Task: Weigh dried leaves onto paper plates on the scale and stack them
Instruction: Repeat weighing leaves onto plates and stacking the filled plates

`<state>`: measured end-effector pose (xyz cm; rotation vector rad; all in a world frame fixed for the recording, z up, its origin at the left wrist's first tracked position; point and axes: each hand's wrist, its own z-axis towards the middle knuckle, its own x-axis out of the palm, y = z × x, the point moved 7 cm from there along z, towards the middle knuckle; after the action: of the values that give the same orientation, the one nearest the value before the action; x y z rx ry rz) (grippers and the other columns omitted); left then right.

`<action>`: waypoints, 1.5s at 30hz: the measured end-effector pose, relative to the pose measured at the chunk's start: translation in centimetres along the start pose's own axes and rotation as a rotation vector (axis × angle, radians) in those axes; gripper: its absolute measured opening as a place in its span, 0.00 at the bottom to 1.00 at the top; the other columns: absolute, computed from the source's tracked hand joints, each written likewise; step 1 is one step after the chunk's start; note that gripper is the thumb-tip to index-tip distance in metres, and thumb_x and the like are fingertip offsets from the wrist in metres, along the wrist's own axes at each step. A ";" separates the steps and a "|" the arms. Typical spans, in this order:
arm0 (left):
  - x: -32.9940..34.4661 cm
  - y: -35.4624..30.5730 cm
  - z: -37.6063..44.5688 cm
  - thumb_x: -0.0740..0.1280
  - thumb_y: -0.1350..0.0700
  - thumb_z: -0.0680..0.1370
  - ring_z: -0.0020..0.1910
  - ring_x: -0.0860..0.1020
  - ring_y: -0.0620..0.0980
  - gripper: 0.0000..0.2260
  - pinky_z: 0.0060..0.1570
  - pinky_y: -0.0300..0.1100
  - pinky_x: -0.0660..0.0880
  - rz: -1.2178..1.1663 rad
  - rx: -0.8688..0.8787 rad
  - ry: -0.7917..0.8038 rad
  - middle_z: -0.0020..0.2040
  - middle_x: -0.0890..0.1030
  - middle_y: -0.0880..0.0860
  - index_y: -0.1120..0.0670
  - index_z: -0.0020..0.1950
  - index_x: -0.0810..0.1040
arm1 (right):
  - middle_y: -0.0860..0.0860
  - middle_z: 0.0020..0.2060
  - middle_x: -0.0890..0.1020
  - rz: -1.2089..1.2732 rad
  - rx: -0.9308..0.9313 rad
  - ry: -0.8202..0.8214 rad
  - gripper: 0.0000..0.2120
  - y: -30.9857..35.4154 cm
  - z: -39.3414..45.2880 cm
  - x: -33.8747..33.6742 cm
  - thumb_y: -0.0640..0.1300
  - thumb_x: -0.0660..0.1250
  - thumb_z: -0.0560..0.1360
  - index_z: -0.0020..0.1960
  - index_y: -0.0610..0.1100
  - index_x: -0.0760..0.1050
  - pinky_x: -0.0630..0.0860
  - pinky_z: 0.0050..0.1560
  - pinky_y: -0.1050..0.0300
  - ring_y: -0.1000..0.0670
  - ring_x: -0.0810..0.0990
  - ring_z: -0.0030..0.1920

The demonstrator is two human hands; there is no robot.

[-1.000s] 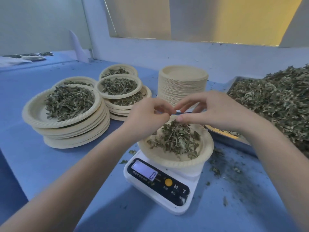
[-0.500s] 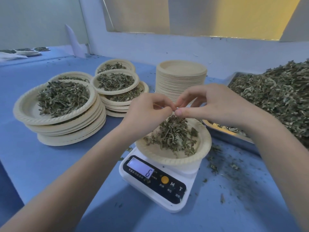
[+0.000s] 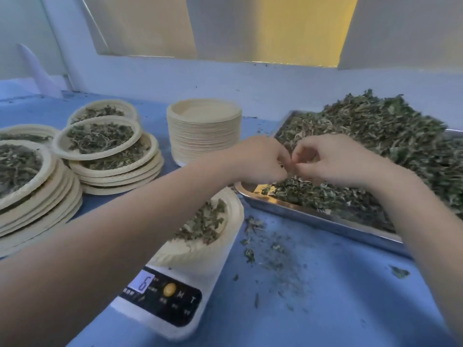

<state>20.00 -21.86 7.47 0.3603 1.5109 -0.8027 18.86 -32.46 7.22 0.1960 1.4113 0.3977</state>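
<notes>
A white digital scale reads 6 and carries a paper plate with a small heap of dried leaves; my left forearm hides the plate's left half. My left hand and my right hand meet fingertip to fingertip above the near left corner of the metal tray. Both have curled fingers and pinch a small bit of dried leaf between them. The tray holds a big pile of dried leaves.
A tall stack of empty paper plates stands behind the scale. Two stacks of filled plates sit at the left, the far stack and the near stack. Leaf crumbs litter the blue table right of the scale. A wall ledge runs behind.
Both hands, still fingertip to fingertip, have moved right from above the plate on the scale to above the tray's corner. The view has turned right. The scale reads 6, as half a second ago.
</notes>
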 end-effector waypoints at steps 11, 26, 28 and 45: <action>7.7 0.0 7.0 0.65 0.69 0.75 0.32 0.78 0.49 0.16 0.27 0.34 0.76 -0.172 -0.212 0.415 0.43 0.77 0.59 0.68 0.63 0.72 | 0.48 0.37 0.81 -0.291 0.042 0.155 0.13 -5.4 2.1 5.9 0.55 0.72 0.69 0.42 0.46 0.73 0.72 0.36 0.61 0.49 0.79 0.36; -3.5 5.4 -2.7 0.71 0.64 0.72 0.33 0.80 0.49 0.11 0.48 0.43 0.80 -0.441 -0.216 -0.089 0.31 0.78 0.54 0.55 0.52 0.78 | 0.53 0.41 0.82 0.331 -0.126 -0.082 0.13 5.8 0.8 0.9 0.39 0.72 0.67 0.43 0.57 0.78 0.75 0.35 0.71 0.56 0.82 0.30; -4.2 6.3 -4.8 0.71 0.65 0.72 0.30 0.79 0.47 0.10 0.41 0.37 0.79 -0.444 -0.220 -0.120 0.27 0.77 0.51 0.56 0.51 0.78 | 0.57 0.40 0.81 0.342 -0.175 -0.081 0.15 7.9 0.6 1.2 0.39 0.71 0.68 0.41 0.60 0.76 0.71 0.31 0.75 0.59 0.82 0.30; -3.1 14.1 -14.6 0.67 0.59 0.71 0.31 0.69 0.48 0.11 0.37 0.41 0.67 -0.565 -0.421 -0.432 0.31 0.72 0.52 0.43 0.44 0.83 | 0.62 0.44 0.82 0.293 -0.260 0.056 0.12 13.7 0.7 3.5 0.64 0.69 0.67 0.49 0.63 0.79 0.70 0.38 0.66 0.72 0.76 0.35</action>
<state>18.92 -1.47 5.67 -0.5476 1.3285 -0.8954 17.81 -18.43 9.08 0.1803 1.3742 0.8281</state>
